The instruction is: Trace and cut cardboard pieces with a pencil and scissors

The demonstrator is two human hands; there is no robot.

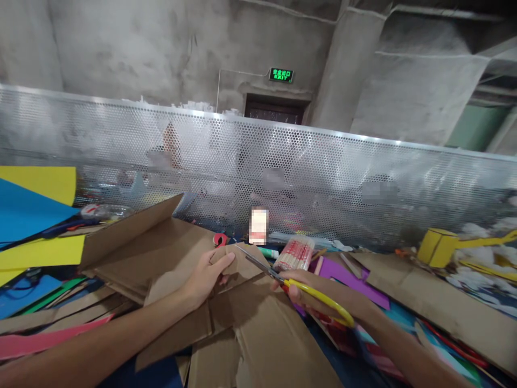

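Observation:
My left hand [210, 274] grips a small piece of brown cardboard [244, 265], thumb on top and fingers curled beneath. In my right hand [301, 291] is a pair of scissors [323, 299] with yellow handles. Their metal blades are parted and point left, at the right side of the cardboard piece; whether the lower blade touches it I cannot tell. Larger cardboard sheets [266, 339] lie under both hands. Just beyond my right hand is a clear pack of red-and-white sticks [295, 253].
A folded cardboard box [161, 248] stands left of centre. Blue sheets [28, 213] and yellow sheets [44, 254] lie far left. Purple foam [351, 280], a cardboard strip [440, 291] and a yellow block shape [437, 248] are at right. A perforated metal screen [226, 167] borders the back.

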